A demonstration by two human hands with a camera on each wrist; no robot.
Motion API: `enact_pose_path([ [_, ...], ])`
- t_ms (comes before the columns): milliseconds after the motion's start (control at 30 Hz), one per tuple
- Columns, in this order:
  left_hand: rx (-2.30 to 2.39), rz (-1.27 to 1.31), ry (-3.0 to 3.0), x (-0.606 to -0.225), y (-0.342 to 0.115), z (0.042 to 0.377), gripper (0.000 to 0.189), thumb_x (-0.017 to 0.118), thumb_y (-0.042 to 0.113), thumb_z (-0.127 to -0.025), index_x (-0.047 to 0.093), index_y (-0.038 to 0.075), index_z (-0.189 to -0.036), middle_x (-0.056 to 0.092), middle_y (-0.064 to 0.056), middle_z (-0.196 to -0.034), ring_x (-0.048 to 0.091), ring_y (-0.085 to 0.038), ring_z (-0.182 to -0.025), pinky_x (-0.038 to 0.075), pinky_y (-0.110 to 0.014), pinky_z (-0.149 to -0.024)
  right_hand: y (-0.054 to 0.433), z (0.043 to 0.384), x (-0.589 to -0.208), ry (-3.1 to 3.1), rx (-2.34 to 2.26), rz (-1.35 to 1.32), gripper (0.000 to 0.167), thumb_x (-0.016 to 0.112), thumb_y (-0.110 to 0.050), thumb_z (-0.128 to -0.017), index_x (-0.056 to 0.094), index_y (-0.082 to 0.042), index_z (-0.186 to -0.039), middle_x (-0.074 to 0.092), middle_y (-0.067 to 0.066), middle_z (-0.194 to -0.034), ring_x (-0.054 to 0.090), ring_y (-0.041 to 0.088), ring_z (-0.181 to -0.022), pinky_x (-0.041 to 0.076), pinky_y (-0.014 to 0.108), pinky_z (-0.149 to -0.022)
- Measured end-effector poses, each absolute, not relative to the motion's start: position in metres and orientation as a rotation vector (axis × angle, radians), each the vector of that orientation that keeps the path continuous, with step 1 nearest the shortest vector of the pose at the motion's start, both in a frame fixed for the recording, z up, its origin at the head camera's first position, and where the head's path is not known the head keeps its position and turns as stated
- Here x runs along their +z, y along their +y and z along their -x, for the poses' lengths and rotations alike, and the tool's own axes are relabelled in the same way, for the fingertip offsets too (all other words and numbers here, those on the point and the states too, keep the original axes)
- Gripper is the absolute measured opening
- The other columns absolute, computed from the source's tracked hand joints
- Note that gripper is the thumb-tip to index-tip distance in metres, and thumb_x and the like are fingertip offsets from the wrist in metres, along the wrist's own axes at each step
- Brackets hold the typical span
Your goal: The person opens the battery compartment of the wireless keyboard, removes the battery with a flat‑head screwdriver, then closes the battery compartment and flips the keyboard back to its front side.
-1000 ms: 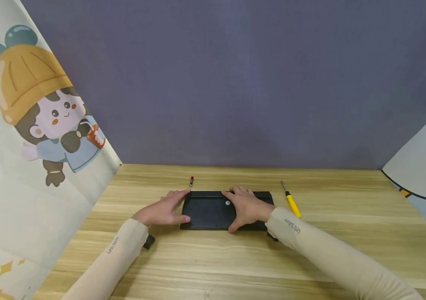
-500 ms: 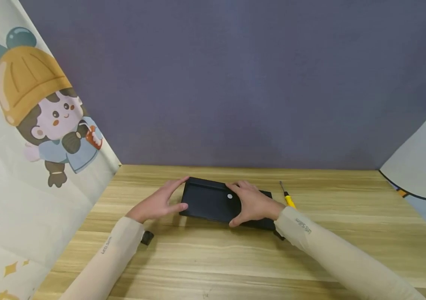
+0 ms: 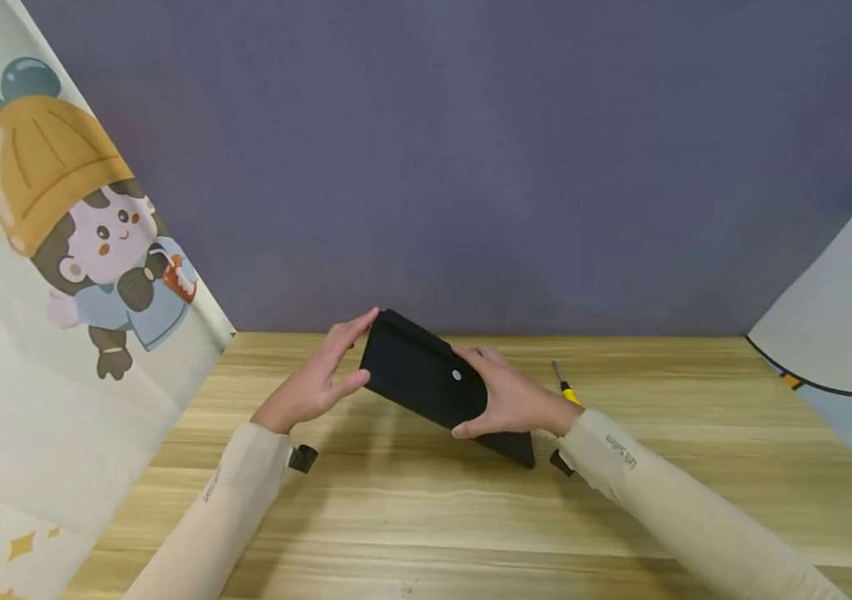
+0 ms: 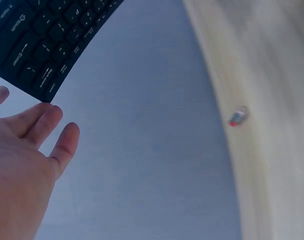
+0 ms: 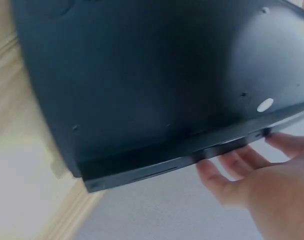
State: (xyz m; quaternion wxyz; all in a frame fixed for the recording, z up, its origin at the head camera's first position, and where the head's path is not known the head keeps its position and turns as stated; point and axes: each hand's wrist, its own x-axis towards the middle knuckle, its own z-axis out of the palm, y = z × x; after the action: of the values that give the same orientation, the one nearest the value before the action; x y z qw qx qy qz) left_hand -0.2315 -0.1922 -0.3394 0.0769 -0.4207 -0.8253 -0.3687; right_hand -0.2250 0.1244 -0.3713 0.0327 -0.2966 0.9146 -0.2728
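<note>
A black keyboard (image 3: 418, 367) is held tilted, its left end raised and its plain underside with a white round spot towards the head camera. Lettered keys (image 4: 57, 35) show on its other face in the left wrist view. My left hand (image 3: 309, 383) holds the left end, thumb at the near edge and forefinger at the far corner. Across the right half, my right hand (image 3: 512, 392) grips it between thumb and fingers; in the right wrist view those fingers (image 5: 237, 165) curl over the thick long edge. The keyboard's right end is low, near the table.
A screwdriver (image 3: 568, 393) with a yellow handle lies on the wooden table (image 3: 426, 517), partly behind my right hand. A small red-tipped object (image 4: 239, 116), blurred, lies near the table's back edge. A grey-purple cloth wall (image 3: 426, 167) stands behind.
The keyboard lay flat a second ago; its left end has risen off the table and it has tilted down to the right. Both hands have moved with it, the left one upwards.
</note>
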Motion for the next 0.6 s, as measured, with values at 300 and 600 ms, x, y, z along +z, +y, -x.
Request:
enact_pose_path([
  [300, -1.123, 1.321, -2.317, -0.317, -0.188, 0.228, 0.075, 0.038, 0.059, -0.095, 0.02, 0.015, -0.152, 0.022, -0.001, -0.154, 0.027, -0.024, -0.132, 0.026, -0.056, -0.1, 0.113, 0.207, -0.373, 2.887, -0.992, 0.929, 0.12, 0.075, -0.071, -0.058, 0.013, -0.029, -0.153, 0.031, 0.003, -0.143, 0.038, 0.022, -0.126, 0.039, 0.049, -0.095],
  [600, -1.089, 1.348, -2.259, -0.291, -0.175, 0.217, 0.083, 0.035, 0.069, -0.09, 0.021, 0.016, -0.152, 0.026, 0.001, -0.153, 0.033, -0.022, -0.127, 0.033, -0.048, -0.098, 0.095, 0.189, -0.374, 2.83, -1.22, 0.921, 0.122, 0.079, -0.065, -0.06, 0.006, -0.034, -0.152, 0.023, 0.001, -0.151, 0.036, 0.025, -0.129, 0.036, 0.053, -0.098],
])
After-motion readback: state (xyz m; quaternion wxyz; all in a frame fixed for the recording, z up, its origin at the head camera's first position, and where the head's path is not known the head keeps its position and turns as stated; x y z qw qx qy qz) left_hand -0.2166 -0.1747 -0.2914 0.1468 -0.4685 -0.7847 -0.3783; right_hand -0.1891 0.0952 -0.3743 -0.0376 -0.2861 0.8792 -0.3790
